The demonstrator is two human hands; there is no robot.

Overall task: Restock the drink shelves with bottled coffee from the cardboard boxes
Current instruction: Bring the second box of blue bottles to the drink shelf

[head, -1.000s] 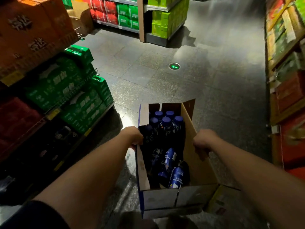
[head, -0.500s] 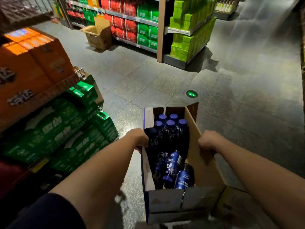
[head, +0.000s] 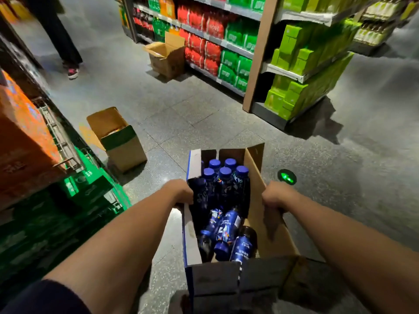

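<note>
The left hand (head: 181, 192) curls over the top edge of the left wall of the cardboard box (head: 272, 236). The right hand (head: 275, 196) clamps the raised right flap the same way, knuckles up and fingertips hidden inside. With one grip on each side, the open box stays level and clear of the floor, which suggests it is being carried towards a shelf rather than unpacked here.

Inside is the bottled coffee. The upright bottles (head: 224, 173), with blue caps, stand packed at the far end, and the toppled bottles (head: 226, 227) lie loose at the near end. They will probably roll if the box tips.

To the left, a second open carton (head: 123, 143) with a green band sits on the floor; I cannot make out its contents. A third open carton (head: 166, 57) stands far off against the drink shelves (head: 226, 43), which hold red and green packs.
</note>
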